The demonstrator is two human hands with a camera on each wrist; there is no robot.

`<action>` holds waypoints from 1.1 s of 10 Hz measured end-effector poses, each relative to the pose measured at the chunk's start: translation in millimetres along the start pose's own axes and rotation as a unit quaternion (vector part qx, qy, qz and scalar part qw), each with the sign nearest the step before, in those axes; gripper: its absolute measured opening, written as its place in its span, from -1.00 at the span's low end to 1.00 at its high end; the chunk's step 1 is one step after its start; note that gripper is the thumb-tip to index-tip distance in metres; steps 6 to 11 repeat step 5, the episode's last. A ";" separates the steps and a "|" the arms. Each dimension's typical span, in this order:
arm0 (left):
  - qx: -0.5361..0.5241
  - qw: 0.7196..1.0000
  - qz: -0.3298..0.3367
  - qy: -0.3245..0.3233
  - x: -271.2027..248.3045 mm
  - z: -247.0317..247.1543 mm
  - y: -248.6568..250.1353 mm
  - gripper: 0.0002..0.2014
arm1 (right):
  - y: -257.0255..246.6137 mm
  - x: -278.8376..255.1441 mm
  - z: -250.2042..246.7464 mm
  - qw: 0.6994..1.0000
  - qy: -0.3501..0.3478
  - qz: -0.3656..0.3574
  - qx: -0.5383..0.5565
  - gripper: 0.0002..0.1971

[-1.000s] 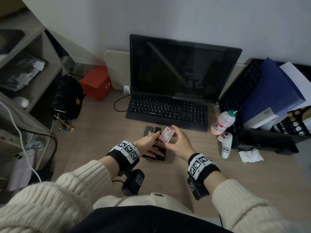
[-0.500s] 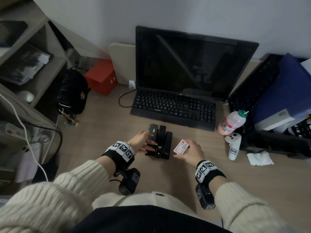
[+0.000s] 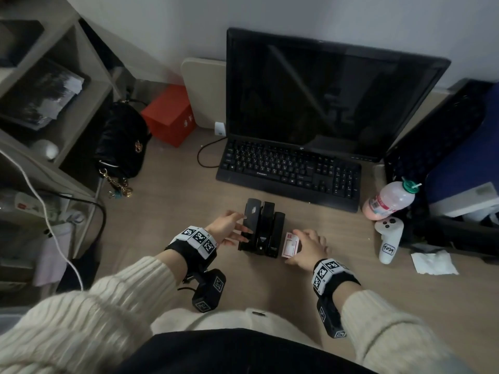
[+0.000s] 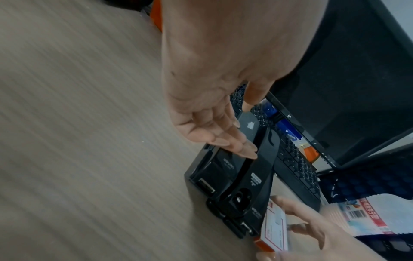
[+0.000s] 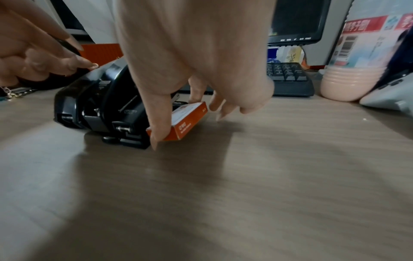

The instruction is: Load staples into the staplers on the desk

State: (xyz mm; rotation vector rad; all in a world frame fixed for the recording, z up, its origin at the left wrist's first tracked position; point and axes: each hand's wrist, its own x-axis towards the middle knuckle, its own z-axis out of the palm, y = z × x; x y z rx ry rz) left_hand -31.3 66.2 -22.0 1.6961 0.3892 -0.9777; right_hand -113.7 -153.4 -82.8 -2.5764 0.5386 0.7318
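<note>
Head view: three black staplers (image 3: 261,230) stand side by side on the worktop (image 3: 172,211), near of the keyboard (image 3: 290,172). The left hand (image 3: 229,230) reaches in from the left, fingers extended and relaxed, fingertips touching the leftmost stapler. The right hand (image 3: 307,248) grasps a staple box (image 3: 291,244) lying just right of the staplers. A pink bottle (image 3: 388,201) and a white controller (image 3: 388,240) lie further right.

Left wrist view: the left hand (image 4: 214,109) is released; straight fingertips (image 4: 245,150) rest on the stapler top (image 4: 241,141).

Right wrist view: the right hand (image 5: 192,70) pinches the staple box (image 5: 187,120) between thumb and fingers; the box touches the worktop (image 5: 245,185), beside the staplers (image 5: 100,106)
</note>
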 end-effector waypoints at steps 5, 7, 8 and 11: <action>0.013 1.000 0.013 -0.007 3.8 1.8 -3.0 -0.73 | -0.2 -0.7 -0.8 0.984 -0.030 -0.035 0.174 0.01; 0.013 1.000 0.013 -0.007 3.8 1.8 -3.0 -0.73 | -0.2 -0.7 -0.8 0.984 -0.030 -0.035 0.174 0.01; 0.013 1.000 0.013 -0.007 3.8 1.8 -3.0 -0.73 | -0.2 -0.7 -0.8 0.984 -0.030 -0.035 0.174 0.01; 0.013 1.000 0.013 -0.007 3.8 1.8 -3.0 -0.73 | -0.2 -0.7 -0.8 0.984 -0.030 -0.035 0.174 0.01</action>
